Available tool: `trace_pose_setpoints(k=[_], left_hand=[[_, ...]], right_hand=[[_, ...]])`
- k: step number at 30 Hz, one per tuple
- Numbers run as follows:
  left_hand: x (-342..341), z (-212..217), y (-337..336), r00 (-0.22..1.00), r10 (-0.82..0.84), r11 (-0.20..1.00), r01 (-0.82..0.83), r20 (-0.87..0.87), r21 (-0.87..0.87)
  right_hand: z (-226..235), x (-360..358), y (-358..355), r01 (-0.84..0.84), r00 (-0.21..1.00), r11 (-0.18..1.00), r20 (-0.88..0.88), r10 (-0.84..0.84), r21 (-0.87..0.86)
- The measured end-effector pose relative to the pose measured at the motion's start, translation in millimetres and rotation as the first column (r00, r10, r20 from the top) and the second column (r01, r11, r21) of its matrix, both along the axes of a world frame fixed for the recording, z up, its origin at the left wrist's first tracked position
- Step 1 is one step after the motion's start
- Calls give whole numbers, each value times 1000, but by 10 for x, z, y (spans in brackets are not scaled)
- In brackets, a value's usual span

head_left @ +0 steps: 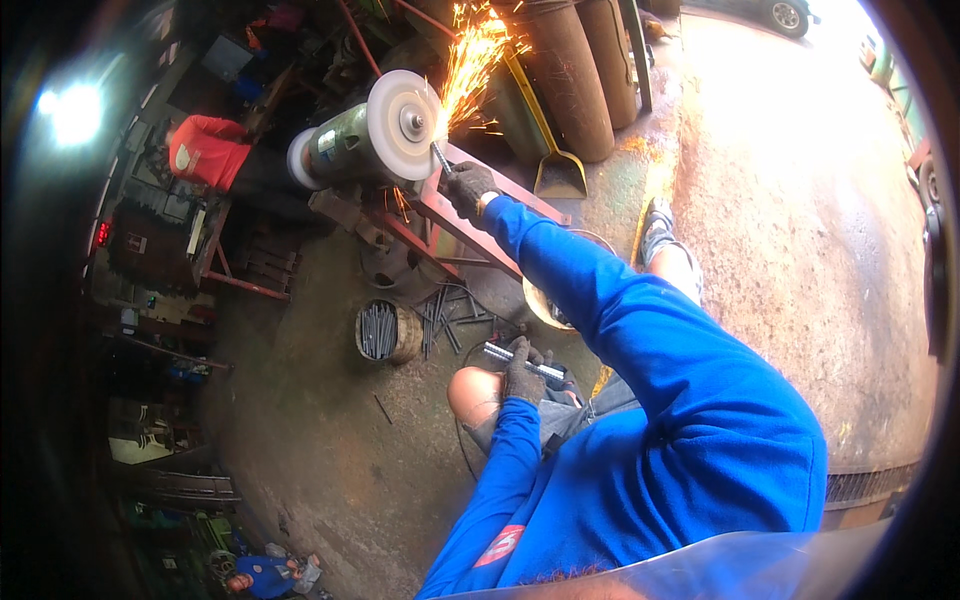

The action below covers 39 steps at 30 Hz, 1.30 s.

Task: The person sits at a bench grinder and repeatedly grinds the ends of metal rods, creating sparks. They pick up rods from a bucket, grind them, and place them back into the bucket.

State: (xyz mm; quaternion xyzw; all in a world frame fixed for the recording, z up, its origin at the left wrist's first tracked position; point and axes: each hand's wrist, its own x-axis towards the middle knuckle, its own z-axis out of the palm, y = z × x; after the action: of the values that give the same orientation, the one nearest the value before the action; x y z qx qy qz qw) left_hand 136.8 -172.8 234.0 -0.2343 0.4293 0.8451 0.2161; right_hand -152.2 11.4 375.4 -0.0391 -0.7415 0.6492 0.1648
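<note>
My right hand [468,188], in a dark work glove, is closed round a short metal rod [440,157]. The rod's tip meets the rim of the front wheel of a bench grinder [345,142], and orange sparks [472,65] fly up from the contact. The glove hides most of the rod. Down by my bent knee, my left hand [522,372], gloved too, grips a few ribbed metal rods [525,362] that lie across the palm; their exact number is unclear.
A bucket of cut rods [388,333] stands on the floor beside loose rods [450,315]. A light bucket [545,303] sits partly under my right arm. Near the red metal stand [470,215] are a yellow-handled dustpan [560,175] and gas cylinders [565,80]. A person in red [212,150] works behind the grinder.
</note>
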Motion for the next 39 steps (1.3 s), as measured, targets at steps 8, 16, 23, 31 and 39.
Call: trace_pose_setpoints(k=[8,16,23,31,39], left_hand=[[30,6,-79,1000,25,1000,-25,-7,-10],[-21,112,200,999,-49,999,50,-22,14],[33,-87,-143,999,17,1000,-16,-49,12],[0,-122,-107,1000,-5,1000,5,-20,27],[-1,-85,-106,1000,9,1000,-8,-4,21]], right_hand=[[309,190,-167,120,962,902,272,-3,-414],[-342,-49,429,-22,997,942,-71,-2,-334],[217,652,85,-191,923,242,-90,374,-951],[86,637,205,-387,843,169,-274,463,-906],[165,540,80,-246,927,477,-62,369,-844]])
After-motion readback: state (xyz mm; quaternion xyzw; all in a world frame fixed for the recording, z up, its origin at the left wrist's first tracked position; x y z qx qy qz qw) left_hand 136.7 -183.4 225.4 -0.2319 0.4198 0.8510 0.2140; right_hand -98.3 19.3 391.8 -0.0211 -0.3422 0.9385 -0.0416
